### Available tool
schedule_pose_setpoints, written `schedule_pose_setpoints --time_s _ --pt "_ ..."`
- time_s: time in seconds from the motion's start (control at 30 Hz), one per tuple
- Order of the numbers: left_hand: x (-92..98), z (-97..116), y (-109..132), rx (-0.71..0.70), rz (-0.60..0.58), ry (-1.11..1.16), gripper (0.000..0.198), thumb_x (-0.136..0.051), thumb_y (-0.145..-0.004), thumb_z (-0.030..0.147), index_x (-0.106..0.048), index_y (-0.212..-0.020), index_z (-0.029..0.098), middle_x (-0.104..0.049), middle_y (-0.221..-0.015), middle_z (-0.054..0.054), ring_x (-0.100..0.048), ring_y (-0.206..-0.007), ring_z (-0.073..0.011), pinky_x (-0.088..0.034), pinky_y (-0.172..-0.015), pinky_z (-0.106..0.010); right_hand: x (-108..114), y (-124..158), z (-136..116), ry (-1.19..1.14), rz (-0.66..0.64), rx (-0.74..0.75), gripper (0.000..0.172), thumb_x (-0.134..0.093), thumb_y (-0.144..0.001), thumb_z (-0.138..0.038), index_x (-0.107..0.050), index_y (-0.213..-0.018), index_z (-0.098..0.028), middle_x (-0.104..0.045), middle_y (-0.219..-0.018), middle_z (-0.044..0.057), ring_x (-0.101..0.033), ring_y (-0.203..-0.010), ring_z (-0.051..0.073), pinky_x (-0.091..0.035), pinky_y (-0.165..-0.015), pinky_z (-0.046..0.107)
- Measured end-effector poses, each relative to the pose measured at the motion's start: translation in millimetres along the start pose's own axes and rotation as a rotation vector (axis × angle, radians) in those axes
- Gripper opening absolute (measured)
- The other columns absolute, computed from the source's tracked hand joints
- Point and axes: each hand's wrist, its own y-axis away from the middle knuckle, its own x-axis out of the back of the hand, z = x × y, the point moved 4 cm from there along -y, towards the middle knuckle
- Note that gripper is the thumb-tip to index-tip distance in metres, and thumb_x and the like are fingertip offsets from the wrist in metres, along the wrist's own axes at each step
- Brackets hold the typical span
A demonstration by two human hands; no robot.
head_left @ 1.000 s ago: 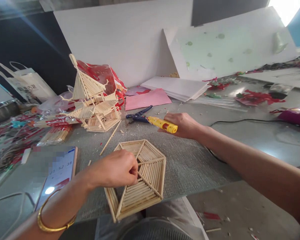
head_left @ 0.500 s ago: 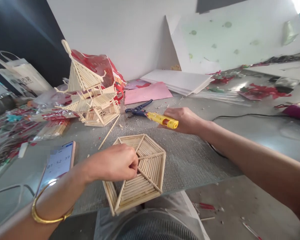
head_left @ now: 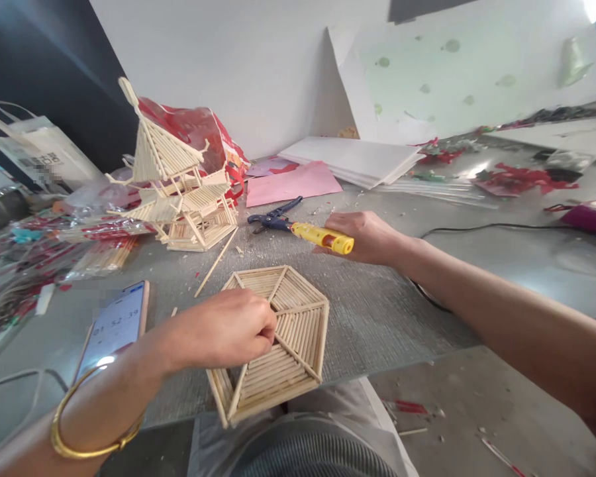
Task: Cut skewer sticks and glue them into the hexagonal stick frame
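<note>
An octagon-like panel of thin wooden sticks (head_left: 298, 331) lies at the table's front edge, with an open gap in its left part. My left hand (head_left: 233, 328) is closed over the middle of this panel; its fingertips are hidden, so what it pinches cannot be made out. Farther right, my right hand (head_left: 360, 237) is wrapped round a yellow glue gun (head_left: 320, 237) that points left, low over the table. Beside the nozzle lie dark blue pliers (head_left: 275, 217). A stick model of a tiered pavilion (head_left: 179, 179) stands upright behind, to the left.
A phone (head_left: 112, 328) lies left of my left forearm. Bagged sticks (head_left: 104, 257) are at the left. Pink paper (head_left: 293, 183) and white boards (head_left: 352, 159) lie at the back. A black cable (head_left: 496, 226) runs right, near a purple object (head_left: 591, 220).
My left hand has shifted very slightly over the stick panel, and its wrist has moved a little left and down. My right hand and the glue gun are nearly still.
</note>
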Motion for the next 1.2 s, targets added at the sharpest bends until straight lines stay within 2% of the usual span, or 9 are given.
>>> schedule_pose_setpoints --time_s 0.33,0.63,1.2 --pt "1.9 0.1 -0.8 0.08 -0.074 -0.084 0.022 -0.045 -0.07 0.017 -0.067 -0.072 0.019 -0.067 -0.071 -0.002 -0.055 -0.063 -0.012 -0.033 -0.057 -0.024 -0.8 0.8 1.8 -0.01 0.027 0.03 0.034 -0.047 -0.082 -0.05 -0.048 -0.071 -0.018 -0.052 -0.069 0.002 -0.046 -0.062 0.011 -0.027 -0.054 0.024" --pt "0.3 3.6 -1.9 0.087 -0.078 -0.121 0.022 -0.044 -0.069 0.016 -0.066 -0.068 0.017 -0.067 -0.069 -0.003 -0.055 -0.061 -0.0114 -0.033 -0.057 -0.025 1.2 0.4 2.2 -0.01 0.012 0.033 0.029 -0.048 -0.082 -0.045 -0.047 -0.071 -0.018 -0.052 -0.07 0.001 -0.045 -0.063 0.012 -0.027 -0.054 0.024" --pt "-3.6 1.9 -0.5 0.06 -0.048 -0.102 0.021 -0.043 -0.07 0.015 -0.064 -0.065 0.017 -0.064 -0.068 -0.001 -0.051 -0.059 -0.0092 -0.031 -0.056 -0.024 1.8 1.2 4.3 0.009 0.006 -0.006 0.039 -0.043 -0.083 -0.055 -0.048 -0.071 -0.018 -0.053 -0.07 0.002 -0.045 -0.062 0.011 -0.026 -0.054 0.025"
